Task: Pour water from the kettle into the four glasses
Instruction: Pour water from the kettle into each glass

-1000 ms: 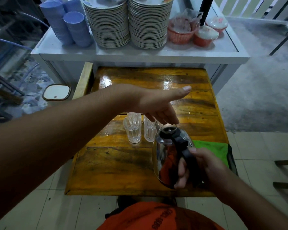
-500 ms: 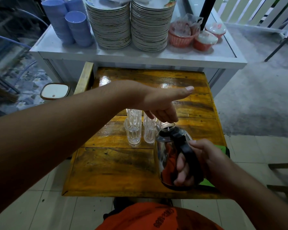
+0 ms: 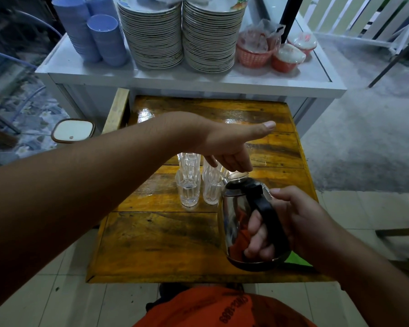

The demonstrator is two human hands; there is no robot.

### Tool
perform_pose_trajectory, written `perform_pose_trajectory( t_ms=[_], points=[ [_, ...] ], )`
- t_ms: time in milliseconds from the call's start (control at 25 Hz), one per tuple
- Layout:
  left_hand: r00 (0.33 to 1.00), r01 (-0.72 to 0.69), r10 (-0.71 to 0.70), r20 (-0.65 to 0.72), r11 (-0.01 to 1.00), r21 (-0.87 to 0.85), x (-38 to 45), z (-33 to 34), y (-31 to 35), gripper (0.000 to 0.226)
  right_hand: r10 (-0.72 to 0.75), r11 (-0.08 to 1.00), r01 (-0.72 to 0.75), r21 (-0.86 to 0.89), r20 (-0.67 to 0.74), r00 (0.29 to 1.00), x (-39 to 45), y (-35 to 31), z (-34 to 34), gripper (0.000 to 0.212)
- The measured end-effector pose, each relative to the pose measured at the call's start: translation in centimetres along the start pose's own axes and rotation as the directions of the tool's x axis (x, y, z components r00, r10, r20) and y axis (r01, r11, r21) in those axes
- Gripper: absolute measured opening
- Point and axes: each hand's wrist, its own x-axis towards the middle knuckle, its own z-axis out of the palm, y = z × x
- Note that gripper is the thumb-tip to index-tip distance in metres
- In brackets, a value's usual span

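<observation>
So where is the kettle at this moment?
In the head view the kettle is held above the near right part of the wooden table, gripped by the right hand, just right of the glasses.

The left hand (image 3: 224,147) covers the rims of the rear glasses (image 3: 190,161). Kettle (image 3: 246,223) spout hidden behind its lid; water level not discernible. Green cloth (image 3: 298,258) mostly concealed by the kettle and right hand (image 3: 291,223). Plate stacks (image 3: 182,31) cut off at top edge.

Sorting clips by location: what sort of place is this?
Probably a small eatery's serving area: tall stacks of white plates, stacked blue plastic bowls on a white counter, beside a glossy wooden table.
</observation>
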Motion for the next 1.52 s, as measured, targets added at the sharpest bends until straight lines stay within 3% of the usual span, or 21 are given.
perform_pose_trajectory(
  t_ms=[1040, 1200, 1520],
  points=[
    [1.0, -0.014, 0.014, -0.005, 1.0, 0.0, -0.4, -0.4, -0.4, 0.095, 0.036, 0.998, -0.039, 0.056, 0.045, 0.998, 0.1, -1.3, -0.1, 0.069],
    [0.998, -0.02, 0.015, -0.062, 0.996, -0.081, -0.7, -0.4, -0.1, 0.086, 0.031, 0.998, -0.034, 0.052, 0.062, 0.998, -0.1, -1.4, -0.2, 0.071],
    [0.999, -0.04, 0.04, 0.008, 0.999, 0.001, -0.5, -0.5, -0.6, 0.09, 0.026, 0.997, -0.031, 0.067, 0.077, 0.997, -0.6, -1.5, 0.0, 0.073]
  ],
)
